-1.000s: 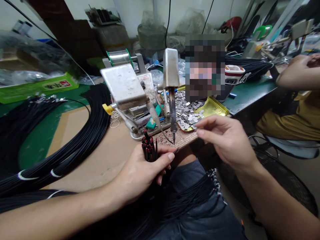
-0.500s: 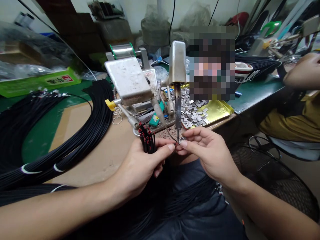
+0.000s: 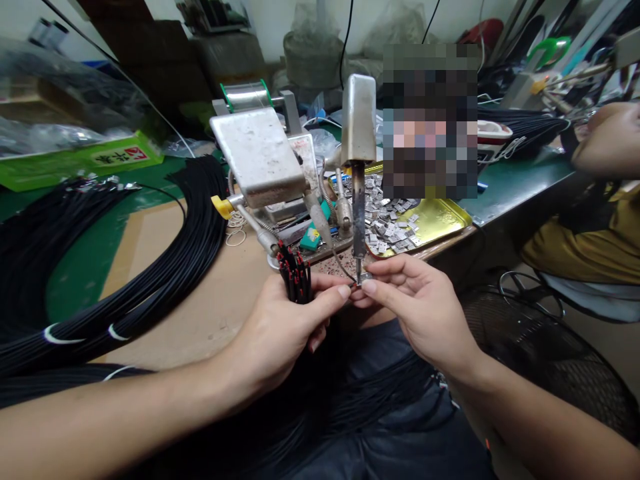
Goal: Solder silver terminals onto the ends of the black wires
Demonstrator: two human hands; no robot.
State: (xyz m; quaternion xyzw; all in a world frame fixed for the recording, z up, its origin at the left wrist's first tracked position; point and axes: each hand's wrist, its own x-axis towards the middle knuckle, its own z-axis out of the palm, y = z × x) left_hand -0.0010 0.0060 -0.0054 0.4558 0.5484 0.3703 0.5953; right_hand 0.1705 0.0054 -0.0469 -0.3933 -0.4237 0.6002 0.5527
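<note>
Bringing cable and metal together: that is your latest change.

Item, one small metal piece (image 3: 367, 275): right at the iron's tip, where a second ago your right hand hung open-air beside the tray. For the last half second it has hardly shifted, so the work appears to be at the join itself.

Item, one cable end (image 3: 354, 287): meeting the metal piece from the left; whether the tip touches both is too small to tell.

Item, right hand (image 3: 423, 293): narrow grip, thumb and forefinger pinched on the metal piece.

Item, left hand (image 3: 283, 327): thumb and forefinger closed on the single cable; the same hand also keeps a bundle of black cables (image 3: 296, 277), red-tipped, upright.

Item, soldering iron (image 3: 359, 220): pointing down between your two hands, with a thin feed nozzle (image 3: 317, 217) slanting in at its left.

Item, gold tray (image 3: 447, 217): just behind your right hand, loose metal pieces (image 3: 393, 227) heaped in it.

Item, solder spool (image 3: 246, 95): mounted behind the stand.

Item, large cable coil (image 3: 203, 233): on the desk (image 3: 60, 270), to your left.
</note>
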